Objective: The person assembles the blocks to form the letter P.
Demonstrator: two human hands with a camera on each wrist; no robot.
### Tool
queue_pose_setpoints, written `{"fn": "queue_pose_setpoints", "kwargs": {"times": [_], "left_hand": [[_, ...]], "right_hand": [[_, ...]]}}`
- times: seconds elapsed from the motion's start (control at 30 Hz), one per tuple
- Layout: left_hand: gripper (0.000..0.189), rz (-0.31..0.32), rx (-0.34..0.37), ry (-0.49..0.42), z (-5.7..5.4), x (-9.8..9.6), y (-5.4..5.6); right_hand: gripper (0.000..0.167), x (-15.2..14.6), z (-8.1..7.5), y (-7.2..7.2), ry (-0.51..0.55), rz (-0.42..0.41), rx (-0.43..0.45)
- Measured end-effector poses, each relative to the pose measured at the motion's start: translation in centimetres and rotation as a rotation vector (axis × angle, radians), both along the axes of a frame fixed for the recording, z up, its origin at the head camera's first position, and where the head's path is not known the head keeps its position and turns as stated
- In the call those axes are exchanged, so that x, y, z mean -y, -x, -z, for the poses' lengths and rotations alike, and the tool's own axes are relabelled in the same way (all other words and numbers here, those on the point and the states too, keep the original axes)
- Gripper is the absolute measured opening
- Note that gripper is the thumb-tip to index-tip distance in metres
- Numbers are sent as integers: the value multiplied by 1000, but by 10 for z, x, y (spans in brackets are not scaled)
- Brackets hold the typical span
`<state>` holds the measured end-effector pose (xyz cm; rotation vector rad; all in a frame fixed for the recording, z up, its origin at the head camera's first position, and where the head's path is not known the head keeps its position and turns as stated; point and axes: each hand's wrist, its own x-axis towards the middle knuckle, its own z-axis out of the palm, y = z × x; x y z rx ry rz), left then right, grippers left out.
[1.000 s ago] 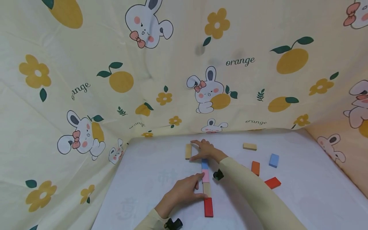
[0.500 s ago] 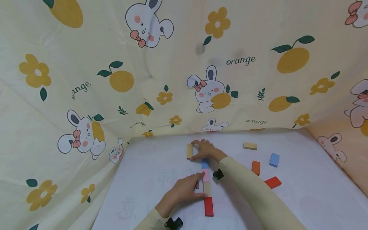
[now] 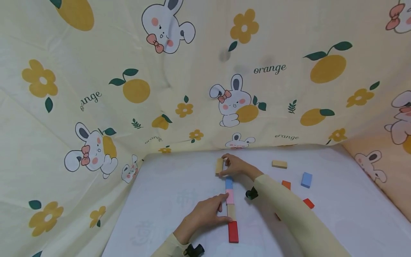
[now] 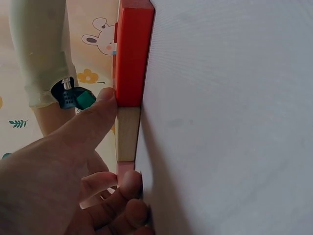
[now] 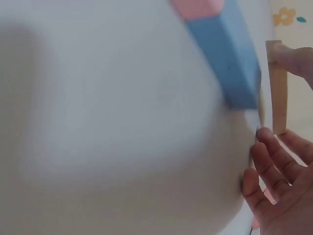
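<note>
Four-sided wooden blocks lie end to end in a row in the head view: a blue block point(image 3: 229, 183), a pink block point(image 3: 229, 197), a plain wooden block point(image 3: 231, 212) and a red block point(image 3: 233, 232) nearest me. My left hand point(image 3: 205, 212) rests along the row's left side. Its thumb touches where the red and plain blocks meet, and its forefinger is on the pink one. Beyond the blue end, my right hand point(image 3: 236, 166) pinches another plain wooden block point(image 5: 279, 98) by its ends, thumb at one and a finger at the other.
Right of the row lie a plain block point(image 3: 279, 164), a blue block point(image 3: 306, 180), an orange block point(image 3: 286, 184) and a red block point(image 3: 309, 203). My right sleeve point(image 3: 282, 210) partly covers the last two. A patterned cloth point(image 3: 192, 117) hangs behind the white table point(image 3: 154, 192).
My right hand has carried the pinched wooden block rightward and slightly away, towards the row's line. The right forearm now hides more of the orange and red blocks. My left hand stays put.
</note>
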<state>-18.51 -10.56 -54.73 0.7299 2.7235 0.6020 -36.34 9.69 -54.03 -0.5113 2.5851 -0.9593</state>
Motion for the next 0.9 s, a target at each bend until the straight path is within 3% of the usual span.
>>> {"fn": "queue_pose_setpoints", "kwargs": {"times": [0.5,0.9], "left_hand": [[91,-11,24,10,-1,-1,0],[91,-18,20,0,-1,-1,-1]], "right_hand": [[84,-46,6,5,84,-64,7],[83,-49,0,0,66,-108,-16]]}}
